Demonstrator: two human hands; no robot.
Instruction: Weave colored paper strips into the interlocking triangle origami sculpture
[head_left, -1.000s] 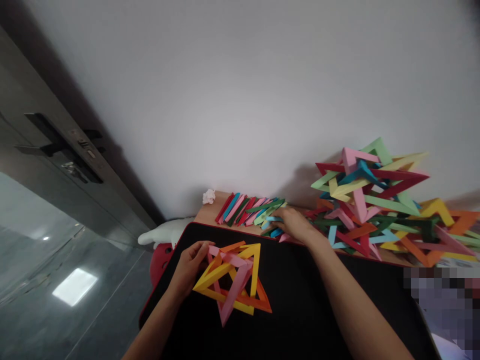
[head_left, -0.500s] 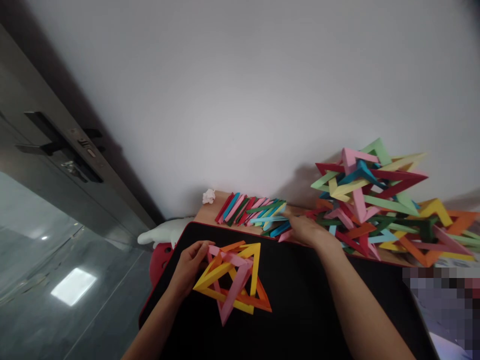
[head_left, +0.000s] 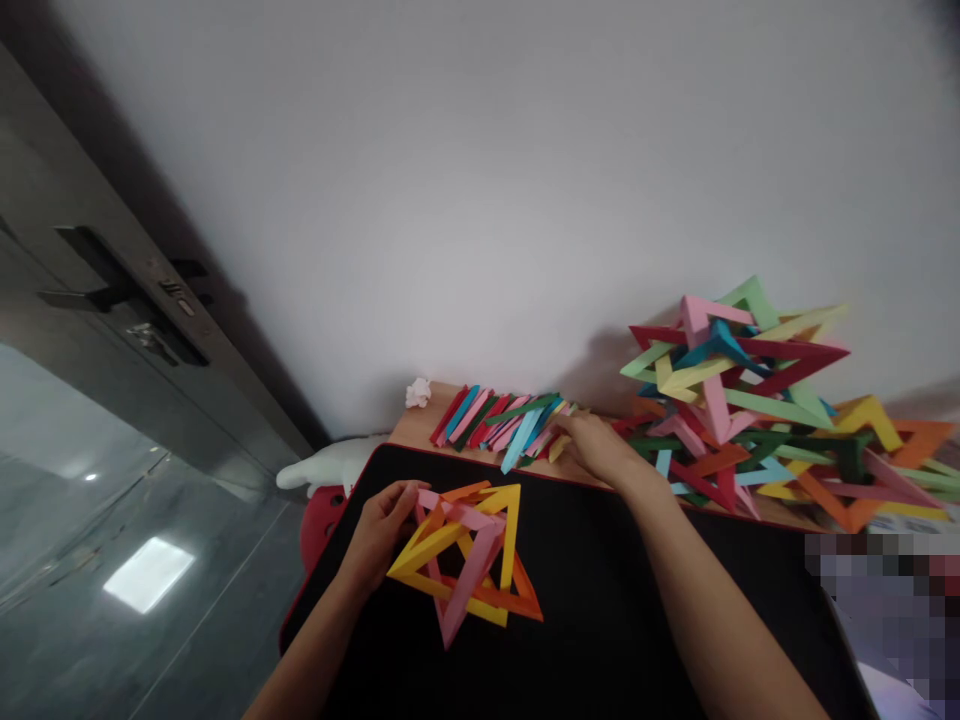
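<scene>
My left hand [head_left: 386, 530] pinches the upper left pink corner of a folded-paper star [head_left: 476, 585] between thumb and fingers. The star is made of interlocked pink, yellow and orange triangular frames and sits over the black mat [head_left: 592, 610]. Along the back lies a row of folded paper strips [head_left: 487, 418] in red, blue, pink, green and light blue. My right hand [head_left: 596, 447] is at the right end of this row, its fingers bent and closed around strips there. A yellowish strip shows by the fingertips; how many it grips is hidden.
Finished-looking paper stars [head_left: 739, 365] in many colours are heaped at the right against the wall [head_left: 510, 200]. A crumpled white paper [head_left: 418, 393] lies at the row's left end. Beyond the mat's left edge are a red object [head_left: 321, 525] and a door [head_left: 120, 290] with a handle.
My right hand has shifted slightly and its fingers have curled in among the strips. Light blue and blue strips there have turned and spread leftward. My left hand and the star have stayed put.
</scene>
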